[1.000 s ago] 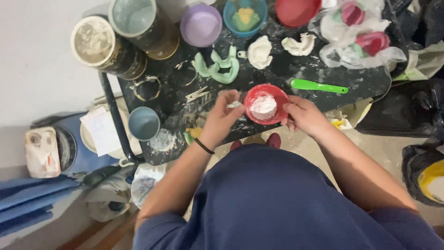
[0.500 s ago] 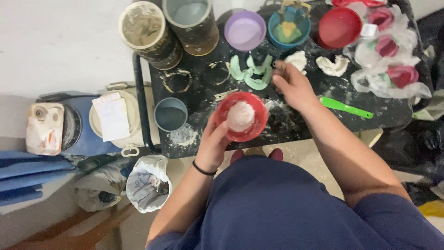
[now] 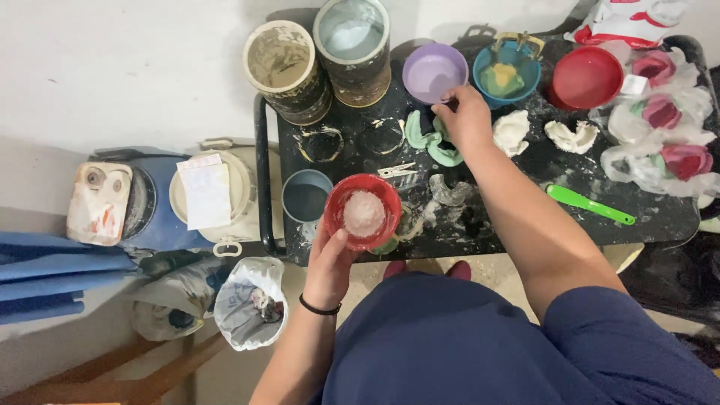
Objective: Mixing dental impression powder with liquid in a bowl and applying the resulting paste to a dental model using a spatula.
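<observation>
My left hand point(image 3: 330, 262) holds a red rubber bowl point(image 3: 363, 211) with a mound of white powder in it, over the near left edge of the black cart top point(image 3: 525, 217). My right hand point(image 3: 465, 116) reaches across the cart to the rim of a purple bowl point(image 3: 433, 73), its fingers pinched at the rim just above some green dental moulds point(image 3: 435, 142). What the fingers grip, if anything, is hidden.
Two dirty cylindrical tins point(image 3: 289, 67) stand at the back left. A blue bowl point(image 3: 507, 71), a red bowl point(image 3: 587, 77), white plaster casts point(image 3: 570, 135), a green spatula point(image 3: 589, 204) and bagged pink moulds point(image 3: 664, 112) lie to the right. A grey cup point(image 3: 306, 196) and a white bag point(image 3: 247, 300) sit left.
My right hand let go of the red bowl and reached forward to the purple bowl. My left hand took the red bowl and drew it to the left, toward the grey cup.
</observation>
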